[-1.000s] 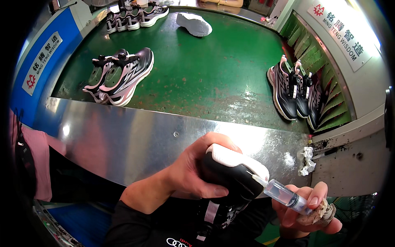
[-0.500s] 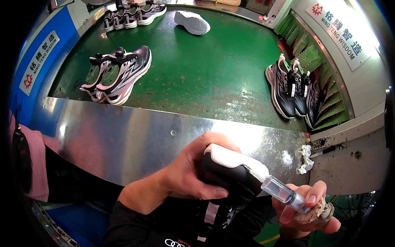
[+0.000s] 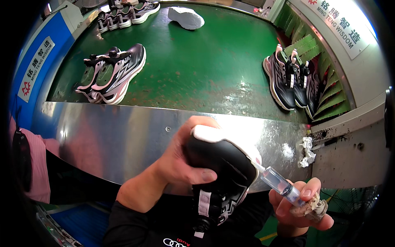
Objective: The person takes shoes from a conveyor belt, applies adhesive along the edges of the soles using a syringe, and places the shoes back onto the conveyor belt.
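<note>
Low in the middle, a black and pink sports shoe [image 3: 220, 164] with a white sole is gripped by my left hand [image 3: 181, 158]. Its toe faces up and away from me, and my thumb presses on the black upper. My right hand [image 3: 298, 203] is closed round a clear syringe [image 3: 279, 184] that holds a whitish filling. The syringe's thin tip meets the seam between sole and upper at the shoe's right side. A crumpled, stained rag [image 3: 313, 207] is bunched in the same hand, under the syringe.
Ahead runs a green conveyor belt [image 3: 185, 70] behind a metal ledge [image 3: 135, 131]. A pair of shoes [image 3: 117, 76] stands left, several more shoes [image 3: 131, 15] far left, and others [image 3: 286, 80] right beside green flaps [image 3: 331, 94]. A white sole-shaped piece [image 3: 186, 18] lies far back. Crumpled tissue [image 3: 307, 152] sits at the ledge's right end.
My left hand has tilted the shoe, showing more of its black upper. The syringe tip has shifted slightly up and left along the seam. My view has moved a little too.
</note>
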A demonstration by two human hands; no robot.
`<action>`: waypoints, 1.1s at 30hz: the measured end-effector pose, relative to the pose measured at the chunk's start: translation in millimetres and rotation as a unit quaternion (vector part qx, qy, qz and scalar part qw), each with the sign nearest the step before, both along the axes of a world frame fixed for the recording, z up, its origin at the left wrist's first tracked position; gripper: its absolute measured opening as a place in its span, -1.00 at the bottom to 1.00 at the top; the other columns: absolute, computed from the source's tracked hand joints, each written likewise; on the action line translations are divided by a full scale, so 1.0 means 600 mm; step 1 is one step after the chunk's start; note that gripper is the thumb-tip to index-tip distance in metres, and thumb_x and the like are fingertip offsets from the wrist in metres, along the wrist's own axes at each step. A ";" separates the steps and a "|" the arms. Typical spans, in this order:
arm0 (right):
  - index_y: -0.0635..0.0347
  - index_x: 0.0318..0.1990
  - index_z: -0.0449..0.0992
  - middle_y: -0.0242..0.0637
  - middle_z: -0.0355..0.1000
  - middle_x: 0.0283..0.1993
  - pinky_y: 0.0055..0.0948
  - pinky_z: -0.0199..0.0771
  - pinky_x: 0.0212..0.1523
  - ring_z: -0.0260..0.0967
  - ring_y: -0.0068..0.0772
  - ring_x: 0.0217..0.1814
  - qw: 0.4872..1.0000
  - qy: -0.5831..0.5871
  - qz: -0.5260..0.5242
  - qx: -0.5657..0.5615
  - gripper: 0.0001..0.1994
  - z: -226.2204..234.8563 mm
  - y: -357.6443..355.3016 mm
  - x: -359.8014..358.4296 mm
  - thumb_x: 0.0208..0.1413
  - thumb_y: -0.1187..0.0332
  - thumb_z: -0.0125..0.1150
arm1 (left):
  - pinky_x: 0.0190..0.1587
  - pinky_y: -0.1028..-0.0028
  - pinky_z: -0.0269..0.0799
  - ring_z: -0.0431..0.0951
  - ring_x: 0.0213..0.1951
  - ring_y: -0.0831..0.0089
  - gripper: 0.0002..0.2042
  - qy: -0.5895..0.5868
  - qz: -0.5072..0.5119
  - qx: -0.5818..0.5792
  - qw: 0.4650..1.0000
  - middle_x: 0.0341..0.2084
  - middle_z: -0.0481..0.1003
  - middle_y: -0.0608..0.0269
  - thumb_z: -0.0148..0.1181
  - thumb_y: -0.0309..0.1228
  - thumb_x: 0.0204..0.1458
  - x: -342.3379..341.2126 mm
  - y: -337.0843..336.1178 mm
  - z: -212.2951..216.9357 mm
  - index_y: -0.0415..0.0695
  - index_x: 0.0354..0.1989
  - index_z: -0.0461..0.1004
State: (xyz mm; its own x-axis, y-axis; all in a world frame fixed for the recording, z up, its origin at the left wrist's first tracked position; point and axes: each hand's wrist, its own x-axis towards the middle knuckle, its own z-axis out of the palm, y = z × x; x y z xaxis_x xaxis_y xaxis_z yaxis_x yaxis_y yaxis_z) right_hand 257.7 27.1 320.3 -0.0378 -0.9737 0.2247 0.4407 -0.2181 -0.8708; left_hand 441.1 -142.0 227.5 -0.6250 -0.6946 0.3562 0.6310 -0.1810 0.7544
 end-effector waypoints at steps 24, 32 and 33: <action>0.12 -0.07 0.29 -0.11 0.42 -0.40 -0.45 0.14 -0.37 0.16 -0.36 -0.42 0.998 -0.030 -0.043 0.026 -0.30 -0.110 0.029 -0.010 -0.15 -0.31 0.16 | 0.02 0.30 0.40 0.47 -0.07 0.22 -0.34 -0.085 0.035 0.150 0.984 -0.11 0.42 0.04 0.19 -0.20 -0.15 0.006 -0.027 -0.008 -0.27 0.13 0.17; 0.16 -0.06 0.28 -0.12 0.42 -0.33 -0.38 0.17 -0.23 0.26 -0.28 -0.29 0.998 -0.001 -0.045 0.036 -0.29 -0.127 0.055 -0.013 -0.15 -0.28 0.18 | 0.02 0.29 0.40 0.48 -0.09 0.20 -0.45 0.041 -0.047 0.244 0.968 -0.07 0.41 -0.04 0.10 -0.19 -0.02 0.004 -0.041 -0.031 -0.33 0.07 0.24; 0.16 -0.06 0.28 -0.12 0.42 -0.33 -0.38 0.17 -0.23 0.26 -0.28 -0.29 0.998 -0.002 -0.046 0.040 -0.29 -0.127 0.061 -0.012 -0.15 -0.28 0.18 | 0.02 0.29 0.39 0.47 -0.08 0.20 -0.46 0.051 -0.059 0.253 0.964 -0.06 0.41 -0.03 0.09 -0.18 -0.01 0.004 -0.043 -0.035 -0.32 0.07 0.25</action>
